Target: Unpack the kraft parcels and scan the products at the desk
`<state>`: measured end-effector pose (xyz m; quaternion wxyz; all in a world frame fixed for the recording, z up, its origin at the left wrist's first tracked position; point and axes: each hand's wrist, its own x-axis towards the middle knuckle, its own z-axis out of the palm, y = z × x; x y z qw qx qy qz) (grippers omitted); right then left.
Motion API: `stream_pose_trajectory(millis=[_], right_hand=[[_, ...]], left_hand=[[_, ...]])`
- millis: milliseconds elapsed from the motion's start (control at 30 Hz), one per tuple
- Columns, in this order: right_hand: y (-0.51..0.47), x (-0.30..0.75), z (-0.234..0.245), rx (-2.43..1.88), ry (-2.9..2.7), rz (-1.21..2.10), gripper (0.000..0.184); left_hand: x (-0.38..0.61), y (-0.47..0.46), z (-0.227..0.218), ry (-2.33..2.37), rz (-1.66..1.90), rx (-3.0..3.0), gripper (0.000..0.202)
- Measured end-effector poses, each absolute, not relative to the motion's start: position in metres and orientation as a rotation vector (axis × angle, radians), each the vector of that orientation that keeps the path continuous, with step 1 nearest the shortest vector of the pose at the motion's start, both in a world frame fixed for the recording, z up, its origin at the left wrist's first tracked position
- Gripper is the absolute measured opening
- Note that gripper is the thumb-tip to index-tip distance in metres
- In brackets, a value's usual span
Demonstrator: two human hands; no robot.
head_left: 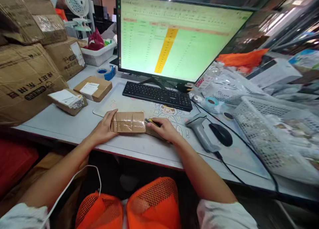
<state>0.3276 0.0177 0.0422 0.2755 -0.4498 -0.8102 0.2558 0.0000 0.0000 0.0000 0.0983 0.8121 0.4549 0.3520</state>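
A small brown cardboard box [128, 122] wrapped in clear tape lies near the desk's front edge. My left hand [106, 128] grips its left end, fingers behind and thumb in front. In my right hand [163, 128] is a utility knife [152, 122] with yellow and black on its handle. The knife's tip is at the box's right end, touching or very close to it. Under my right hand a brown piece, perhaps a flap or another package, is partly hidden.
Behind the box stand a black keyboard [157, 95] and a monitor [179, 39]. To the right are a grey barcode scanner [202, 132], a black mouse [221, 134] and a white basket [269, 139] of bagged items. Two small parcels [93, 88] and large cartons [27, 86] sit left.
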Motion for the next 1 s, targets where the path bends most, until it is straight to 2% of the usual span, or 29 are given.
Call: stream_pose_trajectory(millis=[267, 467, 567, 667, 767, 867, 1000], right_hand=[[0.016, 0.332, 0.046, -1.082, -2.252, 0.809, 0.046], [0.028, 0.336, 0.036, -1.218, -2.170, 0.598, 0.041], [0.034, 0.342, 0.036, -1.362, -2.101, 0.443, 0.037], [0.035, 0.348, 0.039, -1.457, -1.952, 0.327, 0.033], [0.028, 0.345, 0.043, -1.406, -1.925, 0.273, 0.032], [0.017, 0.336, 0.049, -1.309, -1.994, 0.229, 0.033], [0.002, 0.326, 0.064, -1.223, -2.034, 0.262, 0.034]], left_hand=[[-0.001, 0.004, 0.003, 1.413, 1.246, 2.236, 0.102], [0.023, 0.007, 0.022, 1.135, 1.607, 2.233, 0.117], [0.045, 0.001, 0.046, 1.212, 1.656, 2.418, 0.110], [0.067, -0.005, 0.069, 1.481, 1.562, 2.644, 0.102], [0.087, -0.009, 0.079, 1.632, 1.316, 2.797, 0.101], [0.103, -0.007, 0.077, 1.596, 1.187, 2.876, 0.099], [0.113, -0.001, 0.071, 1.508, 1.231, 2.920, 0.099]])
